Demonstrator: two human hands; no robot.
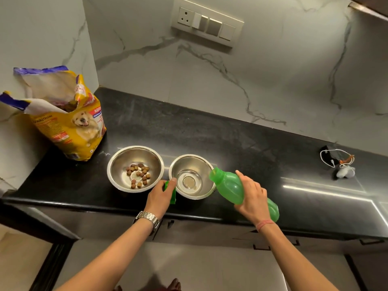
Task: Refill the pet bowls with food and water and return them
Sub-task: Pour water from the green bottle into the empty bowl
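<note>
Two steel pet bowls stand side by side on the black counter (241, 141). The left bowl (117, 164) holds several brown kibble pieces (139, 172). The right bowl (201, 164) has a little water at its bottom. My right hand (251, 195) grips a green plastic bottle (231, 185), tilted with its open mouth over the right bowl's rim. My left hand (160, 194) holds the green bottle cap (172, 195) and rests against the right bowl's left edge.
An open yellow dog food bag (69, 122) stands at the counter's left end by the marble wall. A black item with a white cord (338, 162) lies at the far right. A switch panel (206, 23) is on the wall.
</note>
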